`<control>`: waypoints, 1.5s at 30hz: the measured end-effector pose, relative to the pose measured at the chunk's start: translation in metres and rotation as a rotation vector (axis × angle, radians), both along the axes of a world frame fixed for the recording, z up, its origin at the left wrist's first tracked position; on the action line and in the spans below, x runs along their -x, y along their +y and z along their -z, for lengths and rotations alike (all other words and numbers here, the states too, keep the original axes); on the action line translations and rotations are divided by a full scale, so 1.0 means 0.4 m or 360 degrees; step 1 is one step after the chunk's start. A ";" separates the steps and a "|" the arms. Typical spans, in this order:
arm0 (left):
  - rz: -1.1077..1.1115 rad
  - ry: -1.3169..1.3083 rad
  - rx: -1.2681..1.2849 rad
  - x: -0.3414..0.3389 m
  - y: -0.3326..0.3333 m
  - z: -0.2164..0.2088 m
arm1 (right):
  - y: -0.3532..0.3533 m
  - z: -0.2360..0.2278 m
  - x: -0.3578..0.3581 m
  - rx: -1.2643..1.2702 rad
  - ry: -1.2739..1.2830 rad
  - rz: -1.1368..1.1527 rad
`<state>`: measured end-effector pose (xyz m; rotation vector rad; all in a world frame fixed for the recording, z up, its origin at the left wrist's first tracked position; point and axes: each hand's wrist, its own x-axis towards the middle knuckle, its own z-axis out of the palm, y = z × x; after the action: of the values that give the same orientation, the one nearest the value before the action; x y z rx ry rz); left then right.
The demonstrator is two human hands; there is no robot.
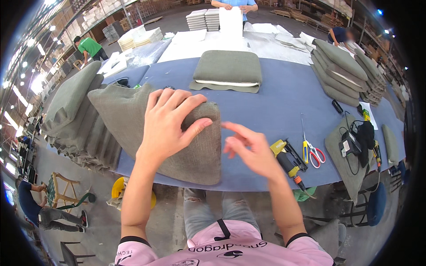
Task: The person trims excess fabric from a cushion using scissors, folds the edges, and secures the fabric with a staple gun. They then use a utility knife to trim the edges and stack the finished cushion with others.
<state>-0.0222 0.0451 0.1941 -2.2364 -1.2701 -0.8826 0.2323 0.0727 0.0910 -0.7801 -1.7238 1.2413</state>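
A grey-green fabric cushion cover (128,119) lies on the blue table (284,97) in front of me. My left hand (171,124) grips its right corner, fingers curled over the top edge and thumb pressed on the front face. My right hand (248,148) hovers just right of the cover, fingers spread and a little blurred, holding nothing. A yellow and black staple gun (288,162) lies on the table beside my right wrist.
A finished grey cushion (228,68) sits mid-table. Stacks of cushions stand at left (71,102) and far right (339,71). Scissors (313,153) and cabled tools (355,142) lie at right. A person in blue stands across the table (233,4); other workers are around.
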 end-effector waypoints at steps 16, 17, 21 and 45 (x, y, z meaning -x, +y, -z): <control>-0.0137 -0.0250 -0.0418 -0.043 0.010 0.037 | 0.383 0.547 -0.713 -0.0201 -0.2119 0.1441; -0.0149 -0.0273 -0.0426 -0.037 0.025 0.051 | 0.370 0.549 -0.672 -0.0246 -0.2081 0.1469; -0.0177 -0.0364 -0.0494 -0.058 0.037 0.053 | 0.332 0.526 -0.687 0.0029 -0.2225 0.1384; -0.0324 -0.0773 -0.0525 -0.072 0.051 0.053 | -0.085 -0.311 -0.022 -0.1717 0.1189 0.0821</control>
<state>0.0064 0.0654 0.1728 -1.6589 -1.3970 -1.4883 0.2410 0.0386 0.2153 -0.0414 -1.1681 0.0901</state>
